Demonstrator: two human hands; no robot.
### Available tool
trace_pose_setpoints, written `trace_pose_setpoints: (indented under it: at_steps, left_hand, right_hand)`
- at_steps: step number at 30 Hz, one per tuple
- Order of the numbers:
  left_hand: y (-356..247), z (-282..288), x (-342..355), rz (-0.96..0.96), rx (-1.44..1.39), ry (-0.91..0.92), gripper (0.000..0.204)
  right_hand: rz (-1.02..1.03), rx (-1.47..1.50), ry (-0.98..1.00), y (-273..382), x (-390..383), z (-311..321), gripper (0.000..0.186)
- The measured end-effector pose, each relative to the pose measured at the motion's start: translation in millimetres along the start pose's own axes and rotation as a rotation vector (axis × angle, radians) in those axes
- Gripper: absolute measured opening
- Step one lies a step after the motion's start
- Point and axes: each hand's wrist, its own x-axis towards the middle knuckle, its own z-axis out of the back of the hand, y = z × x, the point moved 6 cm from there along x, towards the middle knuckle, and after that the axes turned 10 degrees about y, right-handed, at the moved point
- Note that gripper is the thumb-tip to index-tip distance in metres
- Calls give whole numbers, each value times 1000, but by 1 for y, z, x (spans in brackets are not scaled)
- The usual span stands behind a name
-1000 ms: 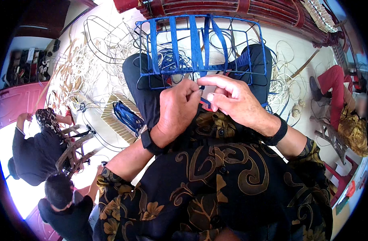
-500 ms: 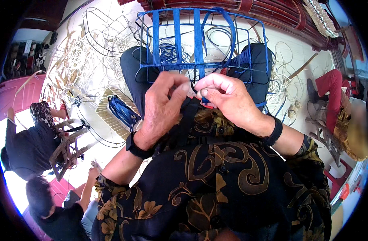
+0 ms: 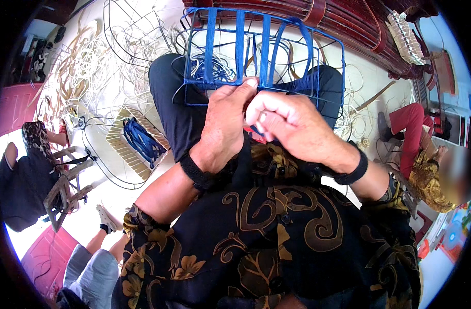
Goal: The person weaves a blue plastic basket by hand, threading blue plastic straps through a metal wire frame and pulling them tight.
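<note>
Left hand [image 3: 222,118] has moved up since half a second ago, so its thumb and fingertips now meet the near edge of the blue-wrapped wire frame [image 3: 239,46], while the right hand [image 3: 297,121] hangs just below. From my end of the feed, the biggest thing out there is a dark red slatted bench [image 3: 343,31] across the top, cut off by the edge of the view. Next down is that frame, lying across the knees [image 3: 168,98], straight ahead of both hands, long axis running left to right. Left is the nearer hand, basically touching it; the right looks slightly apart. Smaller again: a pale basket [image 3: 123,159] off to the left with a coil of blue strips [image 3: 143,141] in it, then a loose blue strap [image 3: 309,46] arching over the frame's right half. Annoying bit: the left thumb presses against its fingers, but I can't tell what's in there, if anything. Right fingers curl toward their thumb, not spread, and whether they grip something I can't make out. Both hands also block the middle of that near edge for me.
</note>
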Motion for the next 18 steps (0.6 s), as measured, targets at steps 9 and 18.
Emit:
trace_pose_setpoints:
  at_steps: [9,18]
  left_hand:
    - [-1,-17,2,-38,-167,-58,23]
    - [7,-3,9,-59,-192,1,10]
  right_hand:
    - [-100,177,53,23,26,39,19]
    - [-275,328,27,1,68,71,18]
